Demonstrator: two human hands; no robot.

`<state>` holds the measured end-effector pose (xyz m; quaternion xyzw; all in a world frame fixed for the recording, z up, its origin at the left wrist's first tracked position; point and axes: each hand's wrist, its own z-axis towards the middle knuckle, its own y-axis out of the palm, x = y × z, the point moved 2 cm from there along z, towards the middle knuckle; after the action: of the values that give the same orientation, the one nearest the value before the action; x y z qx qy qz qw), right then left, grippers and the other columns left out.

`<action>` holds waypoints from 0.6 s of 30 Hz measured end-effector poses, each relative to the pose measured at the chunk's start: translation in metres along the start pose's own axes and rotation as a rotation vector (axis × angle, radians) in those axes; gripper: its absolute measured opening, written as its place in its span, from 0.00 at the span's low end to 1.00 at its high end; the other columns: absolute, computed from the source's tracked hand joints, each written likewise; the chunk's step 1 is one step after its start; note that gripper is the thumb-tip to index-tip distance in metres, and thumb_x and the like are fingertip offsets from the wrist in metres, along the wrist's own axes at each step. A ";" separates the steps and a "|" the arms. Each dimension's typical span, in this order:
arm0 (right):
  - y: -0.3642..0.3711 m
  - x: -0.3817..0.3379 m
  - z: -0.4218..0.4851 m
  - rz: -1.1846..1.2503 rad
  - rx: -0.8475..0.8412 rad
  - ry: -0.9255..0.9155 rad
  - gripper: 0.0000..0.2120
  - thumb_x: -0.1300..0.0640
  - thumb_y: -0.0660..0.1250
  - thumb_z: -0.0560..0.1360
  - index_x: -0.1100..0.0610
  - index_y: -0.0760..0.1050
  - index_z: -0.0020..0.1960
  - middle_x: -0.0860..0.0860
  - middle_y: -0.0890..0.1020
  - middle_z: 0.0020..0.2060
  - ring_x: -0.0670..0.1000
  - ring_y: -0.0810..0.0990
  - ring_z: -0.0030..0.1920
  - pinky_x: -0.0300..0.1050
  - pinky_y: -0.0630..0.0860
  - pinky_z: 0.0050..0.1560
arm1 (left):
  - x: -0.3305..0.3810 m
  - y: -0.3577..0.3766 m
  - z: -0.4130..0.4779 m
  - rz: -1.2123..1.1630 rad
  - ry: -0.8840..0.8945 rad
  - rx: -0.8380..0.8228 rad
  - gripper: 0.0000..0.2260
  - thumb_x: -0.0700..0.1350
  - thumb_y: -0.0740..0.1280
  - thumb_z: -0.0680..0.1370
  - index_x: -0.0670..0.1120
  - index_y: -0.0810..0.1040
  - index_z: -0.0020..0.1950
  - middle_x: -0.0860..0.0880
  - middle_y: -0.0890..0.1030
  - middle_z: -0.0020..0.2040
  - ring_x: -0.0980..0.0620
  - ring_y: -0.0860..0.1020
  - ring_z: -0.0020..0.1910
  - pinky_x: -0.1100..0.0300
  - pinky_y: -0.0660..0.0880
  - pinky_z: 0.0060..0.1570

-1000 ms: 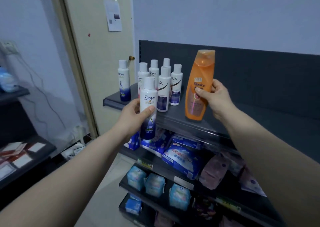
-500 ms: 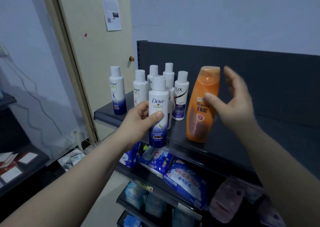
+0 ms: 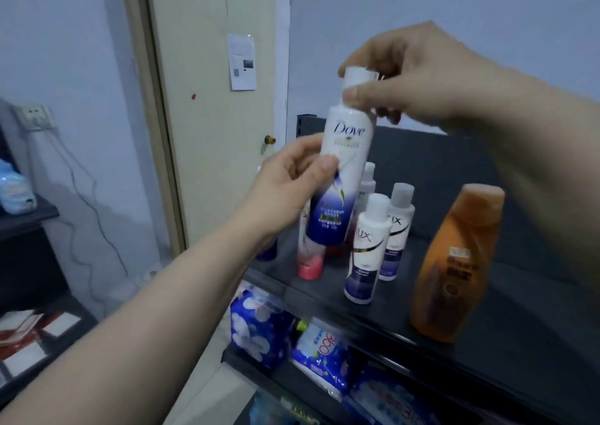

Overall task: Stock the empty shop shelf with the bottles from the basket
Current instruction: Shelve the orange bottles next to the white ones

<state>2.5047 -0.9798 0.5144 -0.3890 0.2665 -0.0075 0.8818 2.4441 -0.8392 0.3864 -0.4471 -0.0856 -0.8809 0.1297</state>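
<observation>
Having let go of the orange bottle (image 3: 454, 262) since half a second ago, and now pinching the white cap (image 3: 358, 78) of the Dove bottle (image 3: 341, 178) between thumb and fingers (image 3: 363, 95) of the right hand (image 3: 406, 77). Having raised that bottle higher too, and now gripping its middle with the left hand (image 3: 292, 191), thumb lying across the front, the other fingers curling round the back.

Holding the Dove bottle nearly upright, with a slight lean, in the air at the centre of view, above the front of the shelf (image 3: 519, 311) and touching nothing on it.

Leaving one Lux bottle (image 3: 367, 246) standing at 5 o'clock of the held bottle, and a second Lux bottle (image 3: 396, 229) just behind it. Half hiding a pink-ended bottle (image 3: 308, 268) and some further white bottles behind the held one. Leaving the orange bottle upright at 4 o'clock on the shelf's dark board, well apart from both hands.

Looking down past the shelf edge at blue packets (image 3: 259, 327) lying on the lower shelf at 6 o'clock. Facing a pale door (image 3: 211, 100) at 10 o'clock with a paper note (image 3: 242, 61) stuck on it, and a wall socket (image 3: 34, 117) far off at 9 o'clock.
</observation>
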 end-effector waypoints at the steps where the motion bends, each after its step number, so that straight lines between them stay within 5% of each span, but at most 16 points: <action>1: -0.003 -0.002 0.011 0.042 0.063 0.004 0.09 0.60 0.70 0.74 0.56 0.77 0.53 0.53 0.80 0.41 0.46 0.75 0.32 0.36 0.72 0.29 | 0.005 -0.017 0.008 0.014 0.030 0.078 0.12 0.51 0.65 0.76 0.49 0.76 0.58 0.54 0.84 0.46 0.59 0.81 0.44 0.63 0.78 0.47; 4: -0.008 -0.004 0.049 0.057 0.232 0.004 0.12 0.59 0.68 0.74 0.58 0.76 0.57 0.52 0.79 0.45 0.47 0.75 0.38 0.35 0.73 0.33 | 0.001 -0.072 0.028 0.091 0.059 0.306 0.08 0.54 0.63 0.78 0.55 0.77 0.55 0.54 0.83 0.50 0.59 0.80 0.50 0.60 0.77 0.54; 8: 0.016 0.005 0.102 -0.022 0.280 0.015 0.14 0.57 0.69 0.72 0.55 0.75 0.57 0.53 0.79 0.47 0.47 0.77 0.36 0.39 0.75 0.33 | -0.041 -0.122 0.043 0.212 -0.059 0.367 0.06 0.44 0.65 0.80 0.54 0.77 0.56 0.56 0.80 0.50 0.62 0.77 0.49 0.59 0.74 0.59; 12: 0.064 0.031 0.137 -0.180 0.180 0.103 0.13 0.56 0.71 0.70 0.51 0.76 0.54 0.53 0.77 0.49 0.53 0.78 0.41 0.43 0.77 0.34 | -0.082 -0.150 0.047 0.274 -0.146 0.327 0.09 0.43 0.65 0.80 0.52 0.76 0.59 0.55 0.79 0.49 0.61 0.76 0.47 0.59 0.75 0.57; 16: 0.109 0.072 0.147 -0.335 -0.035 0.263 0.11 0.59 0.72 0.70 0.53 0.76 0.51 0.53 0.79 0.50 0.52 0.77 0.41 0.48 0.79 0.48 | -0.109 -0.168 0.049 0.285 -0.183 0.280 0.09 0.42 0.65 0.80 0.49 0.77 0.59 0.54 0.78 0.45 0.70 0.76 0.35 0.75 0.71 0.38; 18: 0.127 0.087 0.145 -0.383 -0.146 0.354 0.10 0.61 0.72 0.70 0.55 0.77 0.50 0.54 0.81 0.48 0.52 0.79 0.41 0.51 0.80 0.50 | -0.119 -0.174 0.052 0.312 -0.209 0.238 0.08 0.43 0.65 0.80 0.52 0.77 0.57 0.55 0.79 0.46 0.69 0.76 0.36 0.76 0.70 0.38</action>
<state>2.6239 -0.8113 0.4665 -0.4877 0.3378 -0.2229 0.7736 2.4978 -0.6420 0.3146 -0.5255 -0.1319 -0.7826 0.3066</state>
